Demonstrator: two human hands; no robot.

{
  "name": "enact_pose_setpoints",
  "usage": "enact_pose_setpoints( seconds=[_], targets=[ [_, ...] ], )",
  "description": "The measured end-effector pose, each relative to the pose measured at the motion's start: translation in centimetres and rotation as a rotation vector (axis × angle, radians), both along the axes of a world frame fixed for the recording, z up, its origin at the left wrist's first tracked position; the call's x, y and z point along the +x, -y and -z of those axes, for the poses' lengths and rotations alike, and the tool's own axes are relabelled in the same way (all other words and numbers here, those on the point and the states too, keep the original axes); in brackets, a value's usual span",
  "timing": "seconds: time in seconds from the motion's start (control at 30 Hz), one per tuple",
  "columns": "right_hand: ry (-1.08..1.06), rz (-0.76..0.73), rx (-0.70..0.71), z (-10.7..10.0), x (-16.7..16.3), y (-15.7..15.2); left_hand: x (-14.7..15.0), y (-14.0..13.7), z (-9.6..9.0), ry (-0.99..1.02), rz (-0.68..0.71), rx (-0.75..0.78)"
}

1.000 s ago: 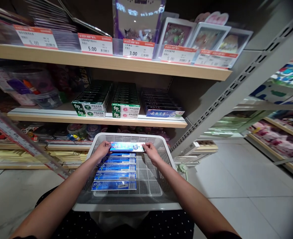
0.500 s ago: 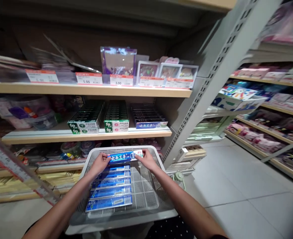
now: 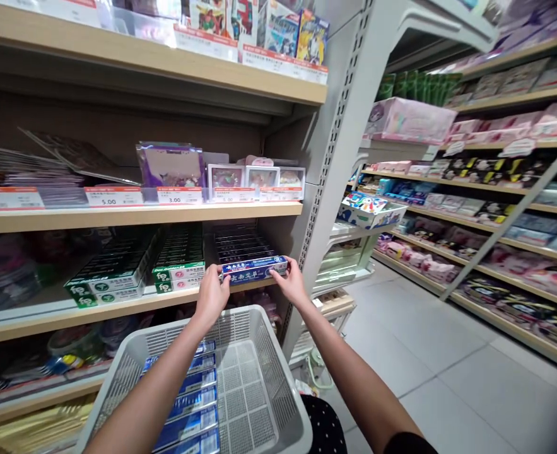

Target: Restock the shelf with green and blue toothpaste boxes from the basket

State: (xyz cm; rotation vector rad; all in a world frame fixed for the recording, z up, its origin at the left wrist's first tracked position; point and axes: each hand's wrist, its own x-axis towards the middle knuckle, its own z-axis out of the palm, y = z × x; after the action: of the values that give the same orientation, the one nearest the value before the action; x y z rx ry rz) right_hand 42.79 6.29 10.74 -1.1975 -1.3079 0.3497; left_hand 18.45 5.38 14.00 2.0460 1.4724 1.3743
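Observation:
Both my hands grip a long, narrow blue toothpaste box (image 3: 252,275) by its two ends, at the front edge of the middle shelf. My left hand (image 3: 212,294) pinches the left end, thumb on the front face. The right end is between the fingers of my right hand (image 3: 291,283). Directly behind it is a row of similar dark boxes (image 3: 243,243) on the shelf. Below my forearms is a grey perforated plastic basket (image 3: 278,386), with several blue toothpaste boxes (image 3: 195,397) lined up along its left side, partly covered by my left forearm.
Green-and-white boxes (image 3: 178,275) stand in two stacks left of my hands. The shelf above (image 3: 164,216) carries flat packs and price tags. A grey slotted upright (image 3: 328,157) rises close on the right. Beyond it are an aisle floor (image 3: 429,353) and stocked shelves.
My hands have carried the toothpaste box from over the basket up and forward to the shelf row. The view has shifted, so the basket now sits lower and further left.

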Motion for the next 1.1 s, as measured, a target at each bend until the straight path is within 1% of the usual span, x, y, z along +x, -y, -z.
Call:
enact_pose_setpoints(
  seconds=[0.07,0.17,0.33,0.47,0.6,0.67,0.77,0.83,0.93,1.03,1.1],
  targets=[
    [0.046,0.050,-0.013,0.7,0.3,-0.5,0.3,-0.5,0.8,-0.061,-0.035,0.026],
    [0.078,0.077,-0.037,1.3,0.3,-0.8,0.5,-0.7,1.4,-0.061,-0.055,0.023],
    [0.112,0.064,-0.064,1.4,0.1,-1.3,0.6,-0.9,1.3,-0.001,-0.030,-0.060],
    [0.097,0.067,-0.080,1.5,0.3,-1.7,0.7,-1.3,1.4,0.023,-0.025,-0.053],
    [0.064,0.055,-0.084,1.6,0.3,-1.7,0.7,-1.5,1.7,-0.008,-0.051,-0.040],
    [0.060,0.048,-0.088,1.5,0.2,-1.5,0.6,-1.6,1.7,-0.010,-0.043,-0.046],
    [0.048,0.042,-0.081,1.4,0.1,-1.5,0.5,-1.6,1.6,0.058,-0.014,-0.077],
    [0.035,0.033,-0.078,1.4,0.1,-1.6,0.5,-1.7,1.5,0.157,0.012,-0.132],
    [0.038,0.036,-0.109,1.4,0.0,-1.8,0.4,-1.9,1.6,0.329,0.076,-0.226],
    [0.039,0.107,-0.110,1.1,-0.5,-1.4,-0.4,-1.7,2.1,0.432,0.191,-0.275],
    [0.048,0.192,-0.062,0.7,-1.6,-0.4,-1.6,-0.9,2.4,0.455,0.276,-0.301]
  ],
)
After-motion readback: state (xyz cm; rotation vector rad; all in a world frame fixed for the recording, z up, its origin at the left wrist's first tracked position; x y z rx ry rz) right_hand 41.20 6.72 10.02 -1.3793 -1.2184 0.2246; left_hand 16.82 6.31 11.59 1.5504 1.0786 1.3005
